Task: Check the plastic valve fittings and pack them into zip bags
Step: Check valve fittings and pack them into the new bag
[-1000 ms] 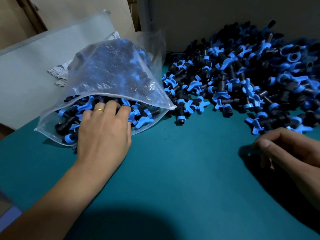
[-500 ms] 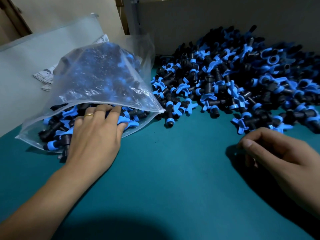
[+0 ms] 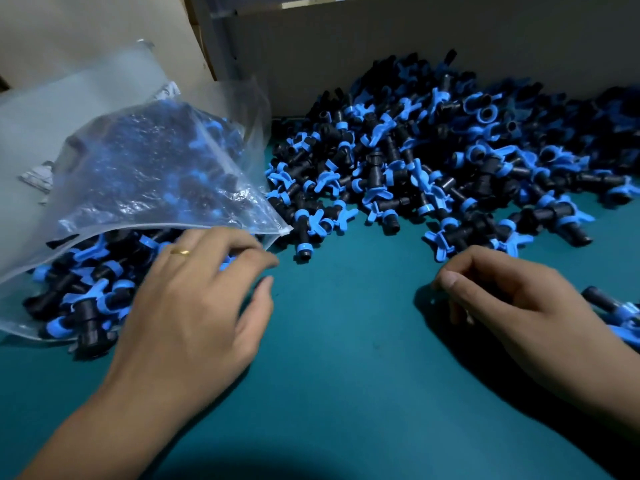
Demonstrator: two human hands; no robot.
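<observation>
A clear zip bag (image 3: 156,168) lies on its side at the left, its mouth facing me and stuffed with black-and-blue valve fittings (image 3: 86,289). My left hand (image 3: 194,306), with a ring on it, rests at the bag's mouth; its fingers lie on the fittings under the bag's upper lip. A large loose pile of the same fittings (image 3: 433,161) spreads across the back and right of the teal table (image 3: 346,358). My right hand (image 3: 519,306) rests on the table just in front of the pile, fingers loosely curled, with nothing visible in it.
A grey board wall (image 3: 381,39) stands behind the pile. More flat clear bags (image 3: 69,98) and a printed paper lie behind the filled bag at the left. A few fittings (image 3: 613,306) lie by my right wrist at the right edge.
My left hand has slid right along the bag's mouth, thumb now spread off the bag. The right hand has barely moved. The view has shifted and come closer.
</observation>
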